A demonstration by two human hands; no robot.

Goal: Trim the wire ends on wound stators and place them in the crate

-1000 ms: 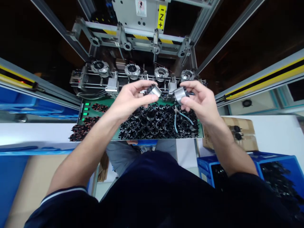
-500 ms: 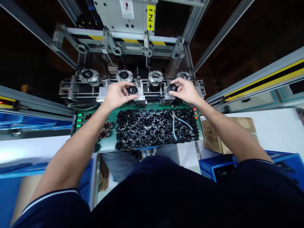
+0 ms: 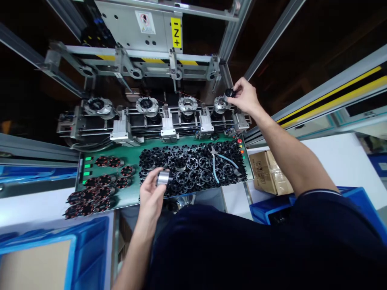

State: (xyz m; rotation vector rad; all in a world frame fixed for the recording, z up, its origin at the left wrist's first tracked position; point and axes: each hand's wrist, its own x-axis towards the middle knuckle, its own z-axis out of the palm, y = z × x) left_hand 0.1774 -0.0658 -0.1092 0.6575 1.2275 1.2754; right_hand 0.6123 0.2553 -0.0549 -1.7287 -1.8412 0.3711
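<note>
My left hand [image 3: 151, 192] is closed on a stator core [image 3: 163, 178], a short silver cylinder with black at its side, held above the front of a heap of similar black-toothed stator cores [image 3: 193, 163]. My right hand [image 3: 245, 96] grips a black round part [image 3: 229, 93] between thumb and fingers. That part is at the rim of the rightmost round metal fixture [image 3: 220, 105]; whether it touches is unclear. The third fixture [image 3: 188, 104] shows a bare ring with an open centre. Black parts sit in the second fixture [image 3: 146, 104] and the leftmost fixture [image 3: 98, 105].
Cutting pliers [image 3: 215, 161] with light blue handles lie on the heap. Several copper-wound stators [image 3: 102, 180] stand at the green table's left. Metal blocks [image 3: 168, 131] line the machine front. A cardboard box [image 3: 267, 172] and blue bins [image 3: 260, 209] are at right; another blue bin [image 3: 90, 245] is left.
My left hand has come back from the machine to above the heap, now with a stator core's silver side showing. My right hand has moved outward to the rightmost fixture. The view has shifted.
</note>
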